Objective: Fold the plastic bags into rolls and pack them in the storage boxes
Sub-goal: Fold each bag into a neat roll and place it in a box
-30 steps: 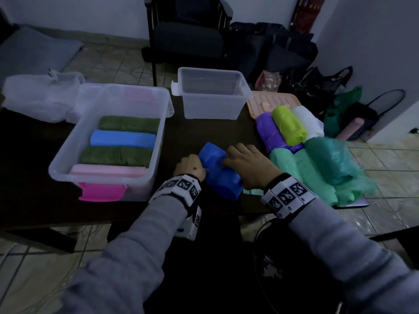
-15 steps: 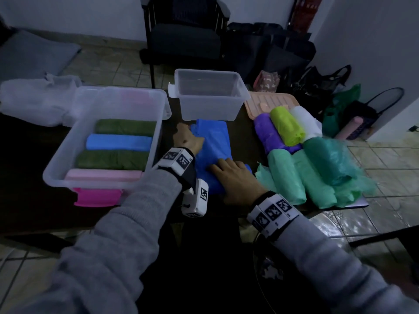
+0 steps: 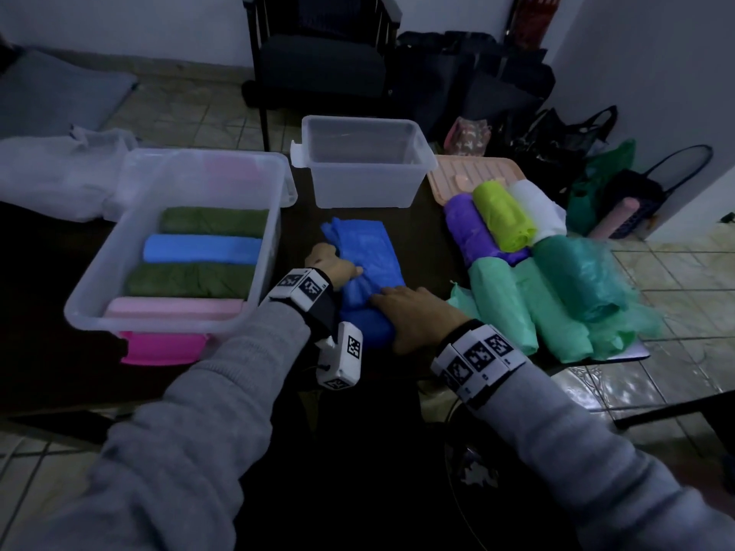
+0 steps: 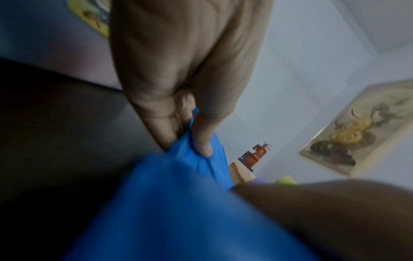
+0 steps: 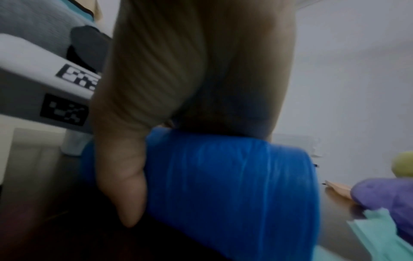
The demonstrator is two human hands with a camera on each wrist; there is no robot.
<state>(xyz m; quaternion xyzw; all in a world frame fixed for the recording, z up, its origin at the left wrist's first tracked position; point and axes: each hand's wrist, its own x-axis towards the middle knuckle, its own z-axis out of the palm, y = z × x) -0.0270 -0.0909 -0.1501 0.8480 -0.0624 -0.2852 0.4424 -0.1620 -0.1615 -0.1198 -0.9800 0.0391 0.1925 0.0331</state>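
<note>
A blue plastic bag (image 3: 364,252) lies on the dark table (image 3: 421,240) between the two boxes and the pile of rolls. Its far part is spread flat; its near part is a thick roll (image 5: 223,176). My left hand (image 3: 334,266) pinches the bag's left edge between thumb and fingers (image 4: 201,141). My right hand (image 3: 397,308) lies palm down on the roll, with the thumb (image 5: 125,176) straight along its near side. The large clear box (image 3: 207,155) holds two green rolls, a blue one and a pink one. The small clear box (image 3: 358,188) is empty.
Purple (image 3: 469,228), lime (image 3: 503,216), white (image 3: 537,208) and teal rolls (image 3: 576,280) are piled at the right, by a peach lid (image 3: 473,173). White bags (image 3: 51,173) lie at the far left. A pink lid (image 3: 163,347) sits under the large box. A chair (image 3: 318,61) stands behind the table.
One second ago both hands held the blue bag as a compact roll. Its far part now lies unrolled toward the small box, and my left hand has moved forward onto its left edge.
</note>
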